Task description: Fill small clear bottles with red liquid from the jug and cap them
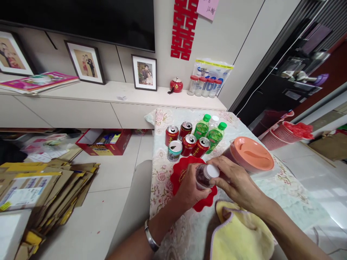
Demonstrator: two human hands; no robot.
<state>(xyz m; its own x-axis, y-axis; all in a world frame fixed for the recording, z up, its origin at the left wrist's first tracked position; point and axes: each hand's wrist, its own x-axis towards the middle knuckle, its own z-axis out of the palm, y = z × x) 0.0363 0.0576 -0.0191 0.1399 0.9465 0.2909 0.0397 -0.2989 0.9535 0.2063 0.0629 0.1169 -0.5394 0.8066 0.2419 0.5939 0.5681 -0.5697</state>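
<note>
My left hand (188, 189) is wrapped around a small clear bottle (201, 177) with dark contents or a dark label. The fingers of my right hand (234, 180) close on its white cap (213, 171), thumb on the near side. The bottle is tilted above a red scalloped tray (177, 177). Just behind the tray stand several red drink cans (189, 145) and a small teal-and-white can (174, 150). Green-capped bottles (216, 138) and a white-capped clear bottle (214, 122) are behind them. A yellow cloth (241, 238) lies below my right forearm.
To the right sits a container with a peach lid (253, 153) on the floral tablecloth (162, 195). Several red-lidded jars (202, 87) and a red pot (176, 86) line the cabinet top. Flattened cardboard (59, 195) and a red box (105, 142) occupy the floor at left.
</note>
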